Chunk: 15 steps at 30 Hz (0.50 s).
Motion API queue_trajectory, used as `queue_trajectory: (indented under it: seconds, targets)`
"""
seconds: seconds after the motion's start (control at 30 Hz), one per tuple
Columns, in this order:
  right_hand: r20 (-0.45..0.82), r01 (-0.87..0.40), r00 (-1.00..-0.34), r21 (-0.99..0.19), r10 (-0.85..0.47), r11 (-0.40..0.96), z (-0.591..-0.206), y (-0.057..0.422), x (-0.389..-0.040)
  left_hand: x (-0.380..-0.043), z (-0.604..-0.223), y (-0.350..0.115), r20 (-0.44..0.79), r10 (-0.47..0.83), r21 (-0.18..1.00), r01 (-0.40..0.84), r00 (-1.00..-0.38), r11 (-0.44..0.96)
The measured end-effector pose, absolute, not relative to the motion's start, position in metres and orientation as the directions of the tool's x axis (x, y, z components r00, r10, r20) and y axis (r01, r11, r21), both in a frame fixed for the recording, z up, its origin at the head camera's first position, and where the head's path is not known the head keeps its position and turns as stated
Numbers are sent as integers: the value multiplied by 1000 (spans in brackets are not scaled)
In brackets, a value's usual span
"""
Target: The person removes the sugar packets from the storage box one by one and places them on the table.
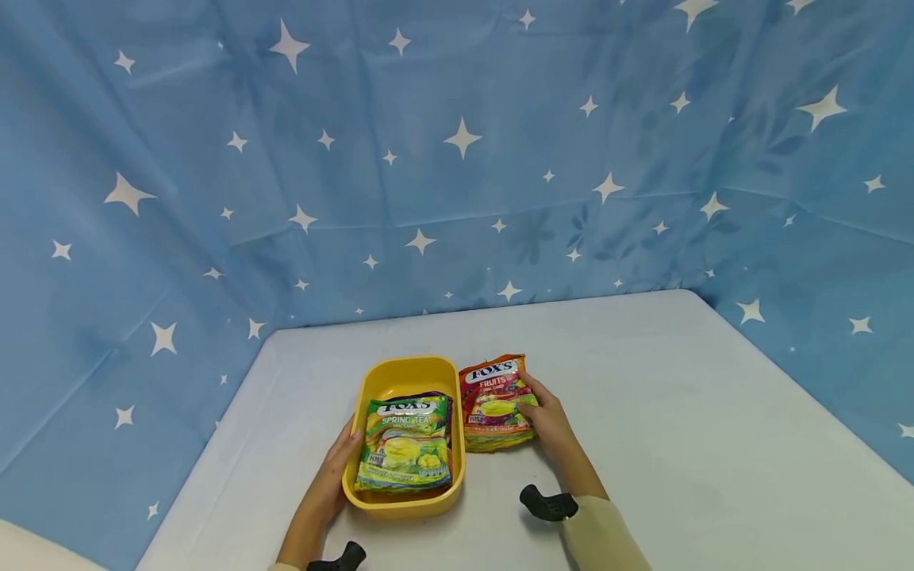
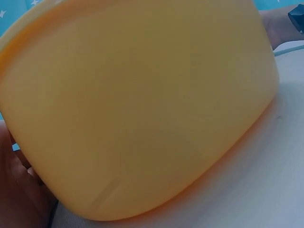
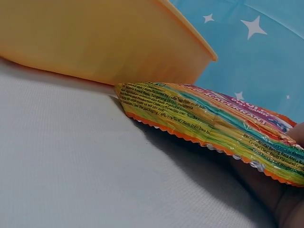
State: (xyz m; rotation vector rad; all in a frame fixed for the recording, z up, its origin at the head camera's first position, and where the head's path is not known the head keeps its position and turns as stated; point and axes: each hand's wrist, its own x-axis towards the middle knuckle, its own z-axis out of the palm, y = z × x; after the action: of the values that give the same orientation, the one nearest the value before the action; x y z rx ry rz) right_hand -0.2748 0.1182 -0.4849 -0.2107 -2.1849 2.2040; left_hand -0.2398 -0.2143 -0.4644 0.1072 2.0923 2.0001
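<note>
Pointing top forward, the Fruits bag [image 1: 491, 406] runs lengthwise near to far.

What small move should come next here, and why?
Probably lift the red candy bag over the rim of the yellow tub: the right hand already grips the bag just beside the tub, the left hand touches the tub's opposite side, and a green bag lies inside.

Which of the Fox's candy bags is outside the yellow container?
The red Fox's Fruits bag, just right of the yellow container. The green Fox's Spring Tea bag lies inside it.
</note>
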Motion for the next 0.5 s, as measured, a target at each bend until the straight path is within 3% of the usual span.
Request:
queue_trajectory:
  seconds: [0.5]
  targets:
    - [-72,86,-990,-991,125,103,-481,118,-273,-241,-467,-214,-130,187,990,-119,-974,72]
